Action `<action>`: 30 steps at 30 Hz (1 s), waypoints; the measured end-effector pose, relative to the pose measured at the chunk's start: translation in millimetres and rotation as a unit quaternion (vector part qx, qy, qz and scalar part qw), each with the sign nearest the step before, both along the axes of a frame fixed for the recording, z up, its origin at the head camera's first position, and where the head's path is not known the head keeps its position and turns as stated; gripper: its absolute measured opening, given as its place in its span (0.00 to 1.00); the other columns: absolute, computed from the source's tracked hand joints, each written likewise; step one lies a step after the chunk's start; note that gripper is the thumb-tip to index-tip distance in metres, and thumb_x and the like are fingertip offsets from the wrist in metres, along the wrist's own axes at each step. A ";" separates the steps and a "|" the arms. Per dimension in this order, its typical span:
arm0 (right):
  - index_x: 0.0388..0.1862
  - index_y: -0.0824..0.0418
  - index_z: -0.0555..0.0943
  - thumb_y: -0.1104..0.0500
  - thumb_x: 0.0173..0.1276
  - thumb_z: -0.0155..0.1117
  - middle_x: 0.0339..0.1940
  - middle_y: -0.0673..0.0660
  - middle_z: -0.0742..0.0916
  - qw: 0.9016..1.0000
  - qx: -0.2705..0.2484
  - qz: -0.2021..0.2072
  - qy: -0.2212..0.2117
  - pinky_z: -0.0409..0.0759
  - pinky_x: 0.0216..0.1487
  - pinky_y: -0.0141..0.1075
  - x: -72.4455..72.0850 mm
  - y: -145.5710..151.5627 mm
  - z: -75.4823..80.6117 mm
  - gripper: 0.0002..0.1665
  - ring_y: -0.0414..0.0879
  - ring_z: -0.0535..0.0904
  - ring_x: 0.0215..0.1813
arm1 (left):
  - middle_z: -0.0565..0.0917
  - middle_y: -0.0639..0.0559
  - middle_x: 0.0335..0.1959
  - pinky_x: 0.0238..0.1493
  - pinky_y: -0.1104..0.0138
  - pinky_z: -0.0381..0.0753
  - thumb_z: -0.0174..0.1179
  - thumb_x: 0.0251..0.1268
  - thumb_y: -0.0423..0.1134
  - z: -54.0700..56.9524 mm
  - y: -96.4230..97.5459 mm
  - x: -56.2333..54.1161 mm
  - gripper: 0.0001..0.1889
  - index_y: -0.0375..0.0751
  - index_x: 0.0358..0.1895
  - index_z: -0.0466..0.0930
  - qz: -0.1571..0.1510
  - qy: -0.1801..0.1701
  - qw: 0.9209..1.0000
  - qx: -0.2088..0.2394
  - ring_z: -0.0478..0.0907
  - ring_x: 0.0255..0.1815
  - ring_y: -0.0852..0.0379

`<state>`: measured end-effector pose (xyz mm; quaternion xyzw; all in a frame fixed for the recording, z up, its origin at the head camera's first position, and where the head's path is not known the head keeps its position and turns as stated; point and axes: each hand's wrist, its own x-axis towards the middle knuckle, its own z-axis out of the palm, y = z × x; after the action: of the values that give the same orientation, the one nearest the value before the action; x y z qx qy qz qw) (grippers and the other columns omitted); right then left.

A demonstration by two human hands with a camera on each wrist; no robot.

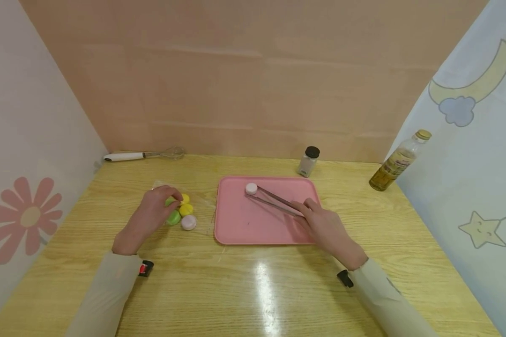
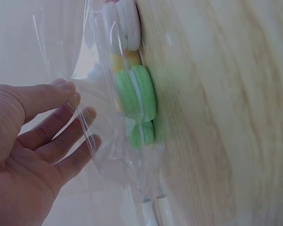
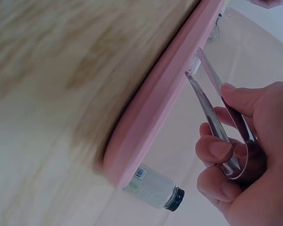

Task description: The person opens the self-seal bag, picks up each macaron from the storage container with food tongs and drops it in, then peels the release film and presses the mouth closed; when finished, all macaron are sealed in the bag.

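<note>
My left hand [image 1: 152, 209] pinches the edge of a clear plastic bag [image 2: 96, 122] between thumb and forefinger. Inside or under that film lie macarons: green ones [image 2: 142, 92], yellow ones [image 1: 186, 209] and a pale pinkish one [image 1: 189, 223]. My right hand [image 1: 322, 223] grips metal tongs [image 1: 278, 201] over the pink tray [image 1: 232, 224]. The tips of the tongs are at a pale macaron [image 1: 251, 188] near the tray's back edge, one arm on its right side and the other by its lower edge. Whether they squeeze it I cannot tell.
A whisk [image 1: 130, 156] with a white handle lies at the back left. Behind the tray stands a small black-lidded jar [image 1: 308, 162]. An oil bottle [image 1: 398, 161] stands at the right side. A brown panel [image 1: 257, 93] closes off the table's back.
</note>
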<state>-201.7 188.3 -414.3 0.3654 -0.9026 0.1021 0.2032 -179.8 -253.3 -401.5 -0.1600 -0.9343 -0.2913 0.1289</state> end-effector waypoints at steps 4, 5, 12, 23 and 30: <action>0.60 0.59 0.82 0.60 0.70 0.69 0.33 0.51 0.75 1.000 0.004 0.000 0.012 0.58 0.13 0.31 -2.3 0.4 -2.6 0.21 0.39 0.57 0.18 | 0.85 0.39 0.42 0.42 0.50 0.83 0.67 0.62 0.22 0.5 0.6 -0.2 0.05 0.31 0.39 0.84 -0.003 0.000 1.000 0.003 0.82 0.43 0.42; 0.60 0.58 0.82 0.60 0.70 0.69 0.33 0.51 0.74 1.000 0.005 0.000 0.015 0.58 0.13 0.31 -2.8 0.8 -3.6 0.21 0.39 0.57 0.18 | 0.85 0.39 0.42 0.42 0.50 0.83 0.67 0.62 0.22 0.4 0.6 -0.2 0.05 0.31 0.39 0.84 -0.003 0.001 1.000 0.003 0.82 0.43 0.42; 0.62 0.56 0.82 0.60 0.68 0.71 0.32 0.49 0.74 1.000 0.000 0.009 0.029 0.57 0.13 0.29 -1.6 5.0 -5.2 0.23 0.38 0.56 0.19 | 0.84 0.39 0.40 0.40 0.50 0.82 0.67 0.62 0.22 0.7 0.7 -0.7 0.05 0.30 0.39 0.84 -0.006 0.010 1.000 -0.004 0.82 0.40 0.42; 0.61 0.53 0.82 0.40 0.84 0.39 0.34 0.46 0.75 0.998 -0.010 0.047 0.044 0.55 0.15 0.26 21.2 0.2 9.3 0.29 0.35 0.58 0.18 | 0.84 0.39 0.40 0.42 0.48 0.82 0.67 0.62 0.22 -0.9 -1.4 -1.5 0.05 0.31 0.39 0.84 -0.004 0.008 1.000 -0.014 0.82 0.41 0.41; 0.62 0.54 0.82 0.51 0.77 0.62 0.36 0.47 0.79 0.995 0.001 0.083 0.047 0.58 0.16 0.25 35.7 -15.7 17.2 0.18 0.35 0.60 0.19 | 0.84 0.39 0.40 0.41 0.48 0.82 0.67 0.62 0.22 -2.3 -1.2 -2.8 0.05 0.31 0.39 0.84 -0.004 0.009 1.000 -0.014 0.82 0.41 0.41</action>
<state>-166.0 172.6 -397.0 0.4433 -0.8589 0.1002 0.2361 -182.6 -254.4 -403.7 -0.1680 -0.9366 -0.2768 0.1340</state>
